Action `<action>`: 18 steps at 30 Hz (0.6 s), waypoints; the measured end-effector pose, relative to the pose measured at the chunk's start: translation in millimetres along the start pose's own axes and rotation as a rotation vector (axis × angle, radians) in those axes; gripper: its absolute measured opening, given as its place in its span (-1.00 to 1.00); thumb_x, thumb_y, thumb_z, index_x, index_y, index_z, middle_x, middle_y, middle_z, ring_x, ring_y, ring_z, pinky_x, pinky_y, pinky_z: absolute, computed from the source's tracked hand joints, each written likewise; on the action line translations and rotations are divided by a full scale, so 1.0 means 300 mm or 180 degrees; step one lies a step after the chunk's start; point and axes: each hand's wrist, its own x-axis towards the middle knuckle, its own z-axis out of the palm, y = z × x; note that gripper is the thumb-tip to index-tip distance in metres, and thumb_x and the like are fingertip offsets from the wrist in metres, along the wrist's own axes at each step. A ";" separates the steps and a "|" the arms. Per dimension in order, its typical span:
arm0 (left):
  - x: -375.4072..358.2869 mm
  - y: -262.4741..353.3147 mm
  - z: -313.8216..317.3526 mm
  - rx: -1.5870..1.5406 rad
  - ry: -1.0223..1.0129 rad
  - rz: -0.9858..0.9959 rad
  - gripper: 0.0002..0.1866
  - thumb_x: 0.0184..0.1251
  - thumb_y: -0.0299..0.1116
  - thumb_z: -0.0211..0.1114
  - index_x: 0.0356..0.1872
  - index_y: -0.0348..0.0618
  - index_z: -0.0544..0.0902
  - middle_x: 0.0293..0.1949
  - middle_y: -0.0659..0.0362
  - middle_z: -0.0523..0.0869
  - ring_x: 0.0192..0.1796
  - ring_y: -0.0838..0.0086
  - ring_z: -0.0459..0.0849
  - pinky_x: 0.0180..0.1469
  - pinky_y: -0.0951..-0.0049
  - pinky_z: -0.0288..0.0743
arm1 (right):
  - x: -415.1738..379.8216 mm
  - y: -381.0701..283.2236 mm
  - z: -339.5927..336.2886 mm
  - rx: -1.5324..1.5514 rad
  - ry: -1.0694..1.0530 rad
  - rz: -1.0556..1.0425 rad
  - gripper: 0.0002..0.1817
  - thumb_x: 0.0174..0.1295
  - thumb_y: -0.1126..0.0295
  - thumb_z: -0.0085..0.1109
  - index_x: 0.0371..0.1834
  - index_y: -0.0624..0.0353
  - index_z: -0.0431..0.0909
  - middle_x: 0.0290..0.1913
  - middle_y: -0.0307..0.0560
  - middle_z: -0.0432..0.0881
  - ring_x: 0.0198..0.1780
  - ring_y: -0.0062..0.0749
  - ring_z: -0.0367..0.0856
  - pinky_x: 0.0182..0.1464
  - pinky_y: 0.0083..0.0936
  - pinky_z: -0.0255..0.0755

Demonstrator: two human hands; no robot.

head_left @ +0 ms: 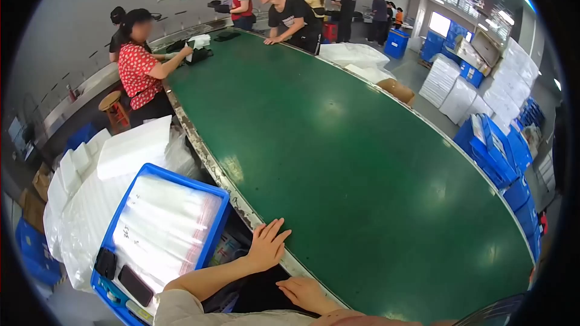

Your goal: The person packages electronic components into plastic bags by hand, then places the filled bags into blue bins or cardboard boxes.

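Observation:
My left hand [269, 246] rests on the near left edge of the green conveyor belt [338, 163], fingers spread and nothing in them. Below it, my right hand [305, 294] lies by the belt's metal rim, its fingers loosely extended and holding nothing that I can see. Left of my arm is a blue tray [225, 205] filled with clear plastic bags [163, 217]. A smartphone [135, 285] and a small black item [106, 262] lie at the tray's near end.
White foam sheets [134, 148] are heaped beyond the tray. A person in a red patterned top [142, 66] handles a dark item at the belt's left side; a person in black [293, 18] leans on its far right side. Blue crates [492, 148] and wrapped white stacks [507, 84] stand right.

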 end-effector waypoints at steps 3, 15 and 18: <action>-0.002 -0.005 0.005 0.0033 0.0041 0.0060 -0.54 0.36 -0.37 0.20 0.29 -0.09 0.59 0.47 -0.12 0.41 0.48 0.07 0.42 0.45 -0.05 0.15 | 0.005 -0.009 -0.012 -0.0001 -0.0064 -0.0003 -0.83 0.33 0.39 0.33 -0.05 0.08 0.72 -0.31 -0.14 0.73 -0.32 -0.17 0.73 -0.28 -0.34 0.57; -0.003 0.000 -0.002 -0.0019 -0.0109 -0.0053 -0.48 0.36 -0.38 0.19 0.37 -0.07 0.53 0.53 -0.11 0.34 0.52 0.05 0.36 0.50 -0.04 0.10 | 0.013 -0.004 -0.015 0.0090 0.0017 -0.0069 -0.85 0.31 0.37 0.34 -0.09 0.07 0.72 -0.30 -0.14 0.75 -0.32 -0.17 0.74 -0.29 -0.34 0.57; -0.003 0.003 -0.001 -0.0019 -0.0127 -0.0088 -0.47 0.37 -0.38 0.19 0.39 -0.06 0.51 0.55 -0.10 0.32 0.54 0.06 0.35 0.51 -0.04 0.09 | 0.018 -0.002 -0.019 0.0033 -0.0016 0.0032 -0.85 0.29 0.37 0.36 -0.12 0.07 0.74 -0.30 -0.14 0.75 -0.32 -0.16 0.74 -0.31 -0.33 0.57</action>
